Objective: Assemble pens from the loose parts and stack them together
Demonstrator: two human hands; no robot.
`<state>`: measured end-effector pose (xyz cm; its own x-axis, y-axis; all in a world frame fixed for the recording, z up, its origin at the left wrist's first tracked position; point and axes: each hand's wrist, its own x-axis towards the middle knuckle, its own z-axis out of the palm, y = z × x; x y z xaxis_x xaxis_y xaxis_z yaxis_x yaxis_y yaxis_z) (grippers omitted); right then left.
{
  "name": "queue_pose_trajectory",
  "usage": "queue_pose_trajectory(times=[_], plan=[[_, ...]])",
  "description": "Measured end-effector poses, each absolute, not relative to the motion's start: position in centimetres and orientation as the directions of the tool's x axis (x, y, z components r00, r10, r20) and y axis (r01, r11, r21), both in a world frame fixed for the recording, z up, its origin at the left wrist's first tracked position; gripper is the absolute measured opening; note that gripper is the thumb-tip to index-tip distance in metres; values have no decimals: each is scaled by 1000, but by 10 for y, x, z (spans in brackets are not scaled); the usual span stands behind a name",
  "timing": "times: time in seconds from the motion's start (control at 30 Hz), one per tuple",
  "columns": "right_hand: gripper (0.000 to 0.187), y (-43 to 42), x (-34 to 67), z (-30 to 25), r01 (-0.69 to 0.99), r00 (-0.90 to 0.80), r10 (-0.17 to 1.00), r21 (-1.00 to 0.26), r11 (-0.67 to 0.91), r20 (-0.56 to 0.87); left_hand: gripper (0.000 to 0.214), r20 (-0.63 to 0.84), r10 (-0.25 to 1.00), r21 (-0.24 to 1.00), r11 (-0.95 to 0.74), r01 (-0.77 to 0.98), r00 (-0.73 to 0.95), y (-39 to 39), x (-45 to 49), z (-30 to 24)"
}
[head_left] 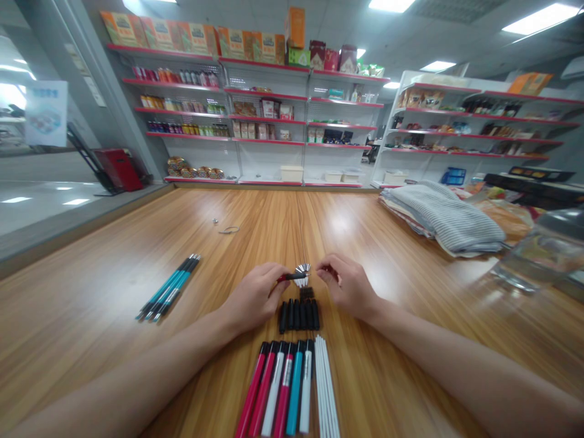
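Left hand point(258, 295), middle of frame: fingers pinched round a pen point(292, 277), red at my end, black section sticking out to the right, held level just above the table point(378, 389). Right hand point(351, 286), right of centre: fingers curled in, thumb close to the forefinger, near the pen's black end but apart from it; can't tell if anything small is pinched there. Between and below my hands, parts run down the frame: silver cone tips point(302, 267) fanned out, partly behind the pen, small dark pieces point(306, 293) under them, then a row of black grips point(298, 315) side by side. Bottom centre, six pen barrels point(274, 389) in crimson, white and blue, black at the far ends, with a bunch of thin white sticks point(326, 389) just to their right. Left of frame, teal-and-black pens point(170, 289) lie together at a slant, well apart from my left hand. Upper left of the tabletop: thin loop point(229, 230), small shiny bit point(215, 221) near it. Right side: striped folded cloth point(447, 216), clear container point(531, 255) beside it. Across the top, red-edged shelves point(269, 70), orange boxes point(159, 33) upper left.
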<state>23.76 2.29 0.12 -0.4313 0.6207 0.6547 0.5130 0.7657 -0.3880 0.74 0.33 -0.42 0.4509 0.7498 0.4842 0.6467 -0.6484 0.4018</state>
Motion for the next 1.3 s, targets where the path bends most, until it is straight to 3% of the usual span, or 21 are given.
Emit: queue_pose_trajectory(times=[0.17,0.57,0.83,1.3], plan=[[4,19,238,2,342,-393,512,-396,852,763,14,490,739,389,-660,642,462,5,6,-7],[4,18,234,4,310,-474,420,-299,902,774,25,486,679,332,-726,602,551,5,6,-8],[14,21,237,-2,360,-469,452,-303,882,759,31,497,692,312,-706,636,524,6,6,-9],[14,24,241,-6,431,-470,473,-274,860,745,36,523,640,286,-754,592,563,2,7,-8]])
